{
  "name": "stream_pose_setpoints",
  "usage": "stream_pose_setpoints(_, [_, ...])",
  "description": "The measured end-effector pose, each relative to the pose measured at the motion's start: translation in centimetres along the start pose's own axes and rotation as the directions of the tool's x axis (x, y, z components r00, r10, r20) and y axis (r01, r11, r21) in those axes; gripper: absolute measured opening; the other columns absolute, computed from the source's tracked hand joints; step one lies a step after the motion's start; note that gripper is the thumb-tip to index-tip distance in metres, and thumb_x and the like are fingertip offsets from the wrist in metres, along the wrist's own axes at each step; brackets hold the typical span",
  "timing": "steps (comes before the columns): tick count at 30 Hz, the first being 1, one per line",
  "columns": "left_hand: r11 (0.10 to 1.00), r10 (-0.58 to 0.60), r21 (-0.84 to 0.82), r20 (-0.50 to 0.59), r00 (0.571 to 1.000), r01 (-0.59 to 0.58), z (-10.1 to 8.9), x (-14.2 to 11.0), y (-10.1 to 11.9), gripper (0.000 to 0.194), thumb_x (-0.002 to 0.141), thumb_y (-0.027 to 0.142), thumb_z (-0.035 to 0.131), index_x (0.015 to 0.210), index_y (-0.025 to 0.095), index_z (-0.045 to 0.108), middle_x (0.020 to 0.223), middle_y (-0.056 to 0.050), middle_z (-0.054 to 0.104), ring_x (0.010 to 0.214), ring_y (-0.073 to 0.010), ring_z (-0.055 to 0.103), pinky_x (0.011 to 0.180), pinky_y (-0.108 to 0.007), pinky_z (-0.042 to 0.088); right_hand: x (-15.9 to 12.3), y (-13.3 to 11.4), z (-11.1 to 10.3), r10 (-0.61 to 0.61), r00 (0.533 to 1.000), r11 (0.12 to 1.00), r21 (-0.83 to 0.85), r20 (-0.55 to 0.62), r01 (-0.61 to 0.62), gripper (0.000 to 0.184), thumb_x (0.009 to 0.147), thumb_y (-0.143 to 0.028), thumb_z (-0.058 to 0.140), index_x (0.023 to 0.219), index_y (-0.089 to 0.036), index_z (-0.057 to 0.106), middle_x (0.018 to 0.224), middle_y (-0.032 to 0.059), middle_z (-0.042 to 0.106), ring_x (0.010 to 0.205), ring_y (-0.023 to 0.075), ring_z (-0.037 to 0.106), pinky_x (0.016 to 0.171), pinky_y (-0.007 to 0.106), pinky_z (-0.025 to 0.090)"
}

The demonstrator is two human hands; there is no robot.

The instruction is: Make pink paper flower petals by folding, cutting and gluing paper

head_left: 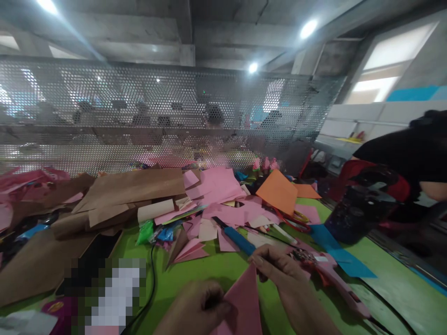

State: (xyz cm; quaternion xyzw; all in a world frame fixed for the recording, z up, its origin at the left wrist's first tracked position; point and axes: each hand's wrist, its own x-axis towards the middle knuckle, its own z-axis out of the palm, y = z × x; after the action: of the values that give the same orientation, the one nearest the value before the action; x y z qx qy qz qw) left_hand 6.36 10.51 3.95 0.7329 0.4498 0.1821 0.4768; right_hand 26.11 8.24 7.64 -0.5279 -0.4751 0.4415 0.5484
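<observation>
Low in the view, my left hand [200, 304] is closed in a pinch on the left edge of a pink paper triangle [244, 304]. My right hand [279, 270] is closed on the triangle's top point, fingers curled over it. The paper stands tilted between both hands above the green table [384, 288]. A blue-handled tool [237, 238] lies just beyond my right hand. A pink glue gun [335, 279] rests to the right of that hand.
Brown paper sheets [129, 188], pink paper scraps [220, 186] and an orange sheet [279, 190] cover the table's middle. Red-handled scissors [293, 221] lie by the orange sheet. A black cable [152, 279] runs at the left. A perforated metal screen [157, 107] stands behind. A person in black [401, 163] sits at the right.
</observation>
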Motion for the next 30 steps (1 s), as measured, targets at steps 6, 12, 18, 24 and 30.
stream_pose_setpoints(6, [0.992, 0.007, -0.124, -0.073, 0.997, -0.016, -0.1, 0.4, -0.4, 0.019, 0.074, 0.023, 0.054, 0.057, 0.019, 0.048, 0.056, 0.006, 0.036, 0.056, -0.0112, 0.035, 0.052, -0.024, 0.022, -0.8, -0.5, 1.1, 0.055, 0.966, 0.985, 0.144, 0.251, -0.093, 0.028, 0.073, -0.041, 0.075, 0.091, -0.021, 0.067, 0.075, 0.0006, 0.059, 0.071, 0.0175, 0.055, 0.068, 0.027, 0.045])
stream_pose_setpoints(12, [0.977, 0.029, -0.21, -0.067, 0.997, -0.043, -0.2, 0.4, -0.5, 0.025, 0.078, 0.037, 0.055, 0.062, 0.019, 0.05, 0.059, 0.006, 0.036, 0.058, -0.012, 0.036, 0.054, -0.025, 0.025, -0.4, 1.8, 1.0, 0.129, 0.944, 0.986, 0.061, 0.302, -0.154, 0.031, 0.07, -0.043, 0.077, 0.083, -0.017, 0.067, 0.074, 0.0026, 0.064, 0.073, 0.0214, 0.06, 0.069, 0.033, 0.048])
stream_pose_setpoints(18, [0.975, 0.056, -0.209, -0.091, 0.994, -0.074, -0.4, 0.4, -0.5, 0.017, 0.078, 0.033, 0.053, 0.069, 0.018, 0.054, 0.063, 0.004, 0.045, 0.062, -0.0137, 0.042, 0.058, -0.025, 0.03, -0.1, 1.6, 0.2, 0.064, 0.992, 0.996, 0.057, 0.113, -0.071, 0.027, 0.071, -0.041, 0.078, 0.074, -0.018, 0.063, 0.071, 0.0001, 0.062, 0.066, 0.0154, 0.055, 0.059, 0.025, 0.044])
stream_pose_setpoints(24, [0.97, 0.081, -0.211, -0.201, 0.976, -0.124, -0.5, 0.3, -0.8, 0.023, 0.081, 0.038, 0.052, 0.071, 0.018, 0.055, 0.064, 0.003, 0.047, 0.064, -0.0148, 0.045, 0.059, -0.025, 0.033, -0.3, 1.4, 0.9, 0.143, 0.931, 0.966, 0.155, 0.335, -0.205, 0.032, 0.07, -0.039, 0.079, 0.089, -0.018, 0.066, 0.08, 0.004, 0.07, 0.075, 0.0202, 0.065, 0.07, 0.031, 0.05])
stream_pose_setpoints(30, [0.972, 0.062, -0.222, -0.085, 0.994, -0.079, -0.5, 0.3, -0.2, 0.016, 0.076, 0.032, 0.055, 0.071, 0.017, 0.054, 0.066, 0.001, 0.049, 0.066, -0.0155, 0.046, 0.061, -0.026, 0.034, -0.3, 0.8, 0.7, 0.147, 0.982, 0.984, 0.084, 0.114, -0.157, 0.034, 0.066, -0.046, 0.079, 0.076, -0.017, 0.065, 0.069, 0.002, 0.067, 0.062, 0.0185, 0.062, 0.058, 0.028, 0.047])
